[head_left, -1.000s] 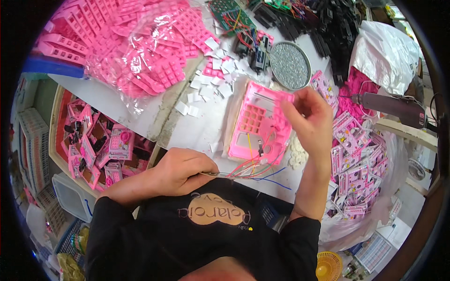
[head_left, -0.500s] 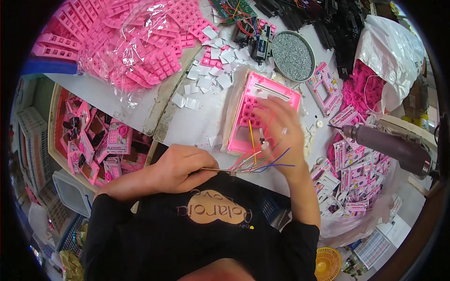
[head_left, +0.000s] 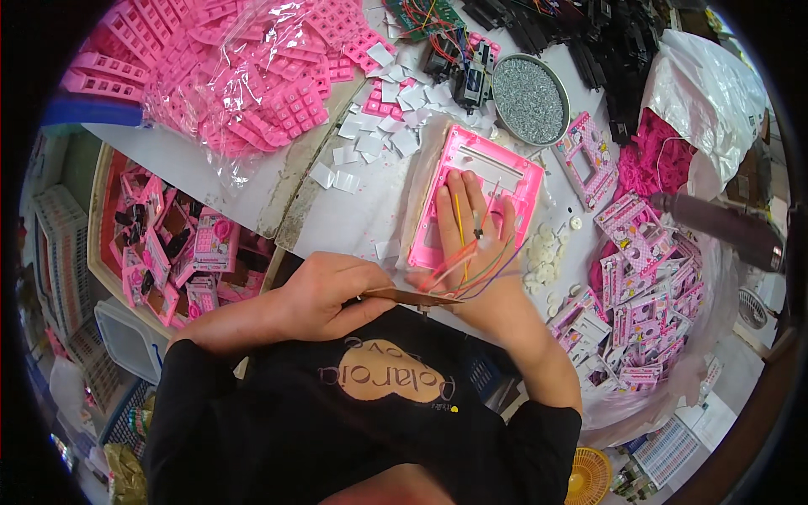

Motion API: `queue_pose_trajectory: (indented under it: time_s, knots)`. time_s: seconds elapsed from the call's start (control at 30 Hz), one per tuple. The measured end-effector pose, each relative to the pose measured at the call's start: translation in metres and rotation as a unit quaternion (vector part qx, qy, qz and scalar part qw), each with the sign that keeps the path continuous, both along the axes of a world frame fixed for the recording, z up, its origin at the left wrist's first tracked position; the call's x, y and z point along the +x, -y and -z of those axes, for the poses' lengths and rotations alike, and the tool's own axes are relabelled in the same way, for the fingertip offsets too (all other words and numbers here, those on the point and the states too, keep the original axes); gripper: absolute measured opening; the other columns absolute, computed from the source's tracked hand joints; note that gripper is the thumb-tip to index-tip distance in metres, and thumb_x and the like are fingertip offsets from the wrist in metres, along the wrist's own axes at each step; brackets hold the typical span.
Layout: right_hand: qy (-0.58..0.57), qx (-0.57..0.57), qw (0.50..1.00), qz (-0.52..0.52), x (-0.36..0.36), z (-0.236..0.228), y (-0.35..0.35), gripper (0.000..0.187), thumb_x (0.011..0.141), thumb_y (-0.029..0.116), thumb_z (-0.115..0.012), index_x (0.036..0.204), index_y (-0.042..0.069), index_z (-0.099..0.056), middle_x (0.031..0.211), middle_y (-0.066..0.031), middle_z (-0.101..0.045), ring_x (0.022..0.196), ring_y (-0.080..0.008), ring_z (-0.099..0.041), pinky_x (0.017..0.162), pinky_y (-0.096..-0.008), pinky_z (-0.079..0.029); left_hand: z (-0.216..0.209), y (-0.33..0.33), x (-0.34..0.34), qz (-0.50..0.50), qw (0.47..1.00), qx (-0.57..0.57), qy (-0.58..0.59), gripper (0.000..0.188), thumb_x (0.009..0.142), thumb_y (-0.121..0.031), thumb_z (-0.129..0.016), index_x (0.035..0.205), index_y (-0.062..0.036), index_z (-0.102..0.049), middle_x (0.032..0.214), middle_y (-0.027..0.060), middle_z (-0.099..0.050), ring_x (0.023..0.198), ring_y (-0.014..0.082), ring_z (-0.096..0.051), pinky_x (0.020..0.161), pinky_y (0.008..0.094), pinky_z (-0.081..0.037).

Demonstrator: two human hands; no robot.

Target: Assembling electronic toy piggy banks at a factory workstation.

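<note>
Pink case (head_left: 526, 189) near the table's (head_left: 328, 227) front edge is now apparently pressed by our lowered, outstretched right hand (head_left: 481, 257), while our left hand (head_left: 328, 290), apart, pinches the board (head_left: 417, 296).

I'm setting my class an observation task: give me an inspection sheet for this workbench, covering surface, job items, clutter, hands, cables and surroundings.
Surface: white worktop, partly covered by loose parts.
Job's things: open pink casing on the worktop; thin brown board held above its near side.
Clutter: white slips left of the casing; small white pieces to its right; heap of pink keypad parts at upper left.
Hands: left hand pinches the board's edge; right hand lies over the casing, palm down.
Cables: thin coloured wires at the board, some crossing in front of the right hand.
Surroundings: printed pink panels heaped at right; dark tool near them, blurred.
</note>
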State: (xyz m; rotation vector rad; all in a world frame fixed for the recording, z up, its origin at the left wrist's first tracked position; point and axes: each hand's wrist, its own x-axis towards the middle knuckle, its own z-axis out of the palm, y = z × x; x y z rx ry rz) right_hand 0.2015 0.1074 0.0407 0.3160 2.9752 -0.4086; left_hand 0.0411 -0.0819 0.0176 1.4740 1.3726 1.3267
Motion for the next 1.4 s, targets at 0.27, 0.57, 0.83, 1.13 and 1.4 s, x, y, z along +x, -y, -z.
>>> queue_pose_trajectory:
  time_s: [0.27, 0.57, 0.83, 1.13, 1.4]
  knots:
    - [-0.106, -0.541, 0.834, -0.005, 0.022, -0.046, -0.040, 0.035, 0.092, 0.025, -0.071, 0.117, 0.000, -0.069, 0.114, -0.0158, -0.070, 0.106, -0.0284, -0.066, 0.095, -0.0390, -0.049, -0.018, -0.024, 0.010, 0.032, 0.999, -0.032, 0.009, 0.019, 0.090, -0.006, -0.069, 0.107, -0.0004, -0.063, 0.080, 0.0115, -0.068, 0.068, 0.0269, -0.069, 0.060, 0.0357, -0.052]
    - [-0.078, -0.455, 0.863, 0.206, 0.002, -0.020, -0.064, 0.037, 0.092, 0.009, -0.069, 0.129, 0.001, -0.063, 0.093, -0.0038, -0.072, 0.074, -0.0068, -0.065, 0.063, -0.0234, -0.052, 0.001, -0.022, 0.025, 0.074, 0.803, -0.247, 0.538, 0.061, 0.103, -0.011, -0.056, 0.154, -0.0038, -0.025, 0.137, 0.0168, -0.050, 0.133, 0.0223, -0.050, 0.105, 0.0336, -0.041]
    - [0.020, -0.439, 0.870, 0.224, -0.022, -0.009, -0.074, 0.039, 0.092, 0.006, -0.070, 0.130, 0.002, -0.061, 0.094, -0.0027, -0.070, 0.063, -0.0052, -0.057, 0.054, -0.0225, -0.048, -0.011, -0.009, 0.015, 0.070, 0.840, -0.265, 0.468, 0.074, 0.098, -0.005, -0.058, 0.159, -0.0033, -0.018, 0.148, 0.0206, -0.047, 0.138, 0.0254, -0.048, 0.115, 0.0374, -0.036]
    - [-0.019, -0.140, 0.967, 0.214, -0.035, -0.021, -0.057, 0.033, 0.080, 0.012, -0.079, 0.108, 0.001, -0.065, 0.085, -0.0117, -0.068, 0.080, -0.0341, -0.066, 0.072, -0.0421, -0.053, -0.025, -0.039, -0.013, -0.045, 0.965, -0.125, -0.227, 0.049, 0.081, -0.019, -0.078, 0.124, -0.0016, -0.062, 0.111, 0.0153, -0.066, 0.110, 0.0286, -0.063, 0.097, 0.0430, -0.047]
    - [-0.174, -0.015, 0.985, -0.003, 0.004, 0.020, -0.034, 0.049, 0.073, 0.000, -0.073, 0.121, 0.000, -0.065, 0.136, -0.0158, -0.059, 0.128, -0.0340, -0.055, 0.101, -0.0430, -0.048, -0.009, -0.067, -0.002, 0.034, 0.864, -0.008, -0.503, 0.061, 0.082, -0.044, -0.071, 0.124, -0.0005, -0.062, 0.136, 0.0117, -0.058, 0.136, 0.0241, -0.047, 0.115, 0.0508, -0.027]
